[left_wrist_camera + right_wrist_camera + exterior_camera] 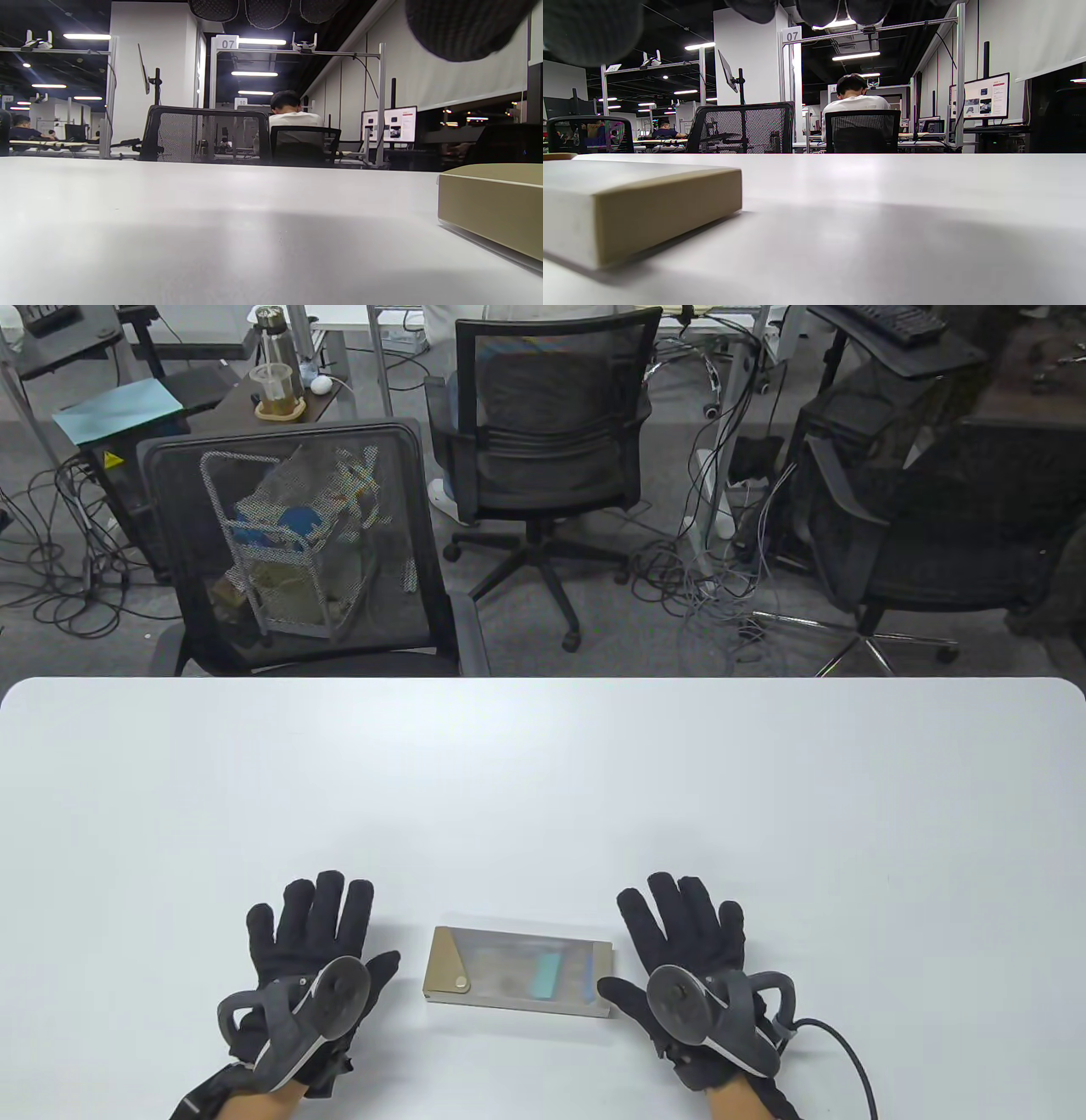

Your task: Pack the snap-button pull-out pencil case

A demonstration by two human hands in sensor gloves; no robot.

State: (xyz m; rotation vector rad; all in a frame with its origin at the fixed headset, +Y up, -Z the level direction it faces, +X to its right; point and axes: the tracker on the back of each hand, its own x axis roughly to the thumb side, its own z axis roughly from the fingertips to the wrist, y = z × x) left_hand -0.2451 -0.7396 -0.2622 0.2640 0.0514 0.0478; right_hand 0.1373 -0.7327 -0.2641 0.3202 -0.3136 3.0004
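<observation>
Table view first: where is the pencil case (519, 973)?

— Lying flat near the front edge of the white table (543, 780), between the two gloved hands, its tan flap with a snap button at its left end.

— And the left hand (310, 959)?

— Flat on the table just left of the case, fingers (329, 899) spread, holding nothing, thumb near the case but apart from it.

— The right hand (691, 963)?

— Same on the other side: palm down, fingers spread, empty. Its thumb tip lies right at the case's right end; I cannot tell whether it touches.
</observation>
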